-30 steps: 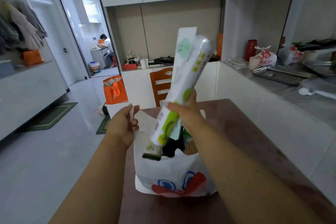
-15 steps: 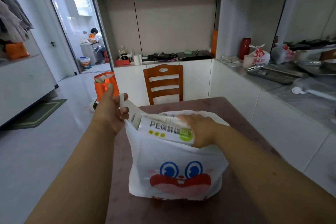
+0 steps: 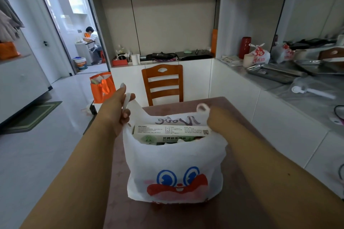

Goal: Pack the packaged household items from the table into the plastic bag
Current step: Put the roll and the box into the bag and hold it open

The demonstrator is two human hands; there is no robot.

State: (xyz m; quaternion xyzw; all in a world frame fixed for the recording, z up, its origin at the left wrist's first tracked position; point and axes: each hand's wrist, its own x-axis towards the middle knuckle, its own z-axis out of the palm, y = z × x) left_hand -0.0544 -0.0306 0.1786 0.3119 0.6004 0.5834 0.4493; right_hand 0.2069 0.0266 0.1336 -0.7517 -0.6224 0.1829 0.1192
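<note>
A white plastic bag (image 3: pixel 173 169) with a blue-eyed red cartoon face stands on the brown table (image 3: pixel 240 208). A long white and green box (image 3: pixel 170 134) lies across its mouth, on top of other items that are mostly hidden. My left hand (image 3: pixel 116 109) pinches the bag's left handle and holds it up. My right hand (image 3: pixel 216 119) is at the bag's right rim just under the right handle loop (image 3: pixel 203 107); its fingers curl into the bag and are hidden.
A wooden chair (image 3: pixel 162 82) stands at the table's far end. An orange tote (image 3: pixel 102 86) sits on the floor to the left. A counter (image 3: pixel 305 87) with trays and bags runs along the right. A person sits in the far doorway (image 3: pixel 92 42).
My right hand lowered the roll and box from above into the bag and has let go; it now sits at the bag's right rim. The left hand kept its handle.
</note>
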